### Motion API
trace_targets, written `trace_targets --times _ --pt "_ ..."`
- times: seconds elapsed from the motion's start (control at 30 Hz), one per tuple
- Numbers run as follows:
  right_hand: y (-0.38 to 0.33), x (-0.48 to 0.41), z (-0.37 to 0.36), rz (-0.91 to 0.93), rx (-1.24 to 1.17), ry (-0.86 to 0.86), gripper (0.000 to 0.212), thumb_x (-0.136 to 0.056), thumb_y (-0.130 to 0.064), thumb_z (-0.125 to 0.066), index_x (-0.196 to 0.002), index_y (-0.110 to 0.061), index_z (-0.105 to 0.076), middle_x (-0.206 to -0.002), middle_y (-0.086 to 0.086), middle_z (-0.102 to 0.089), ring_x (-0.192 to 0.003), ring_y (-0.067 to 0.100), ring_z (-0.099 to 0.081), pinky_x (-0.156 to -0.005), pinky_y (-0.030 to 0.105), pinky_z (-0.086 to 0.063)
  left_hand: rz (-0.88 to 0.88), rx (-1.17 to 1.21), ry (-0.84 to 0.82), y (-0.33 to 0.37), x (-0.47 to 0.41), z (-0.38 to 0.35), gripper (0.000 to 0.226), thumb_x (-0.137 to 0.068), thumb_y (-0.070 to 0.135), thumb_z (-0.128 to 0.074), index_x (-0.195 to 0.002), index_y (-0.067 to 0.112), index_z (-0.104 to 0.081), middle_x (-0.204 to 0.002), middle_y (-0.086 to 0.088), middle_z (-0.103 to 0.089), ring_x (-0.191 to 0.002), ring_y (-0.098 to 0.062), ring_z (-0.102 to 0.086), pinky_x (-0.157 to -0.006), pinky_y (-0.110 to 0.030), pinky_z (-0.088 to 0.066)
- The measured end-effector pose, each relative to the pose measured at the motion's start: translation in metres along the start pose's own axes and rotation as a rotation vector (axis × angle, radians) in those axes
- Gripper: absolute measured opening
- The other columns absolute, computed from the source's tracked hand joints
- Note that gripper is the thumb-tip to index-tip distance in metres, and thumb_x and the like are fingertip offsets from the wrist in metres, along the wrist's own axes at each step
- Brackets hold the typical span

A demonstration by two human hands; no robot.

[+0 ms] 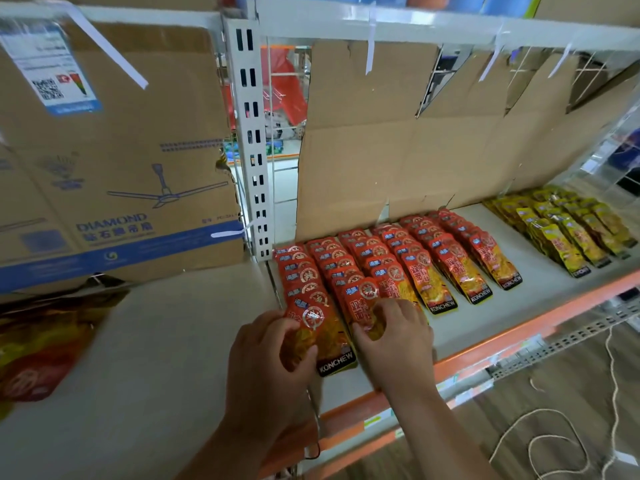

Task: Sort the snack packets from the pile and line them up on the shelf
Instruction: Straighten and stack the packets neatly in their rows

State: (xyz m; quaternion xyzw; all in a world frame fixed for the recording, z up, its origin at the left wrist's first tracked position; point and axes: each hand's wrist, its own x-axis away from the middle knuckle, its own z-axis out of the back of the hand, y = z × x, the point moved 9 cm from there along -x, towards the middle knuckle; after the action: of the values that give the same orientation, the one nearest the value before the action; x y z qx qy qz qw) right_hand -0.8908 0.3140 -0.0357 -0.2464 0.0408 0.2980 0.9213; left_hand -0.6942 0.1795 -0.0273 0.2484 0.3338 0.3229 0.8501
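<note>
Presently on view: one shelf [460,317], a pale board with an orange front rail [512,336], backed by torn cardboard sheets [398,150]. Stock on it, left part: red snack packets [391,258], printed KONCHEW at the lower end, laid in about six overlapping rows that run from the cardboard back toward the front rail, each packet lapping the one behind it. Stock on it, far right: yellow snack packets [568,230] in similar overlapping rows, set well apart from the red ones with bare board between. Left hand [273,351]: thumb and curled fingers grip the leftmost front packet [325,341], the nearest one of the row beside the white slotted upright [249,133]; that packet lies flat at the front of its row with its black end toward the rail. Right hand [394,337]: fingers bent down over the second-row front packet [363,303], thumb against its lower part, pinching it where it lies just beside the left hand's packet; much of this packet is hidden under the hand. Neighbouring bay, left of the upright: a large cardboard box [114,161] printed with a ceiling fan and the word DIAMOND, standing at the back, and in front of it at the picture's left edge a blurred pile of red and gold packets [45,341] on the board. Floor, lower right: a loose white cord [554,441] in loops
</note>
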Motion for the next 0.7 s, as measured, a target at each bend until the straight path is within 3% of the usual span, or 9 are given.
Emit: trace_targets --times 0.2,0.7 --pt "0.0013 0.0000 -0.0052 -0.003 0.021 -0.024 0.050 -0.080 -0.060 -0.062 -0.118 -0.028 -0.060 -0.118 -0.003 -0.060 -0.110 0.024 -0.051 -0.094 0.043 -0.044 0.027 0.012 0.001 -0.0069 0.0004 -0.0015 0.040 -0.077 0.048 -0.075 -0.107 0.026 -0.063 -0.116 0.008 -0.062 -0.100 -0.014 -0.056 -0.081 -0.041 -0.056" --pt "0.0005 0.0012 -0.0063 0.019 0.004 -0.020 0.057 -0.077 -0.065 -0.054 -0.120 -0.029 -0.064 -0.119 -0.002 -0.061 -0.110 0.023 -0.052 -0.093 0.043 -0.045 0.000 0.010 -0.002 -0.0011 0.0003 -0.0040 0.042 -0.079 0.054 -0.071 -0.110 0.029 -0.059 -0.115 0.009 -0.060 -0.101 -0.011 -0.055 -0.081 -0.040 -0.056"
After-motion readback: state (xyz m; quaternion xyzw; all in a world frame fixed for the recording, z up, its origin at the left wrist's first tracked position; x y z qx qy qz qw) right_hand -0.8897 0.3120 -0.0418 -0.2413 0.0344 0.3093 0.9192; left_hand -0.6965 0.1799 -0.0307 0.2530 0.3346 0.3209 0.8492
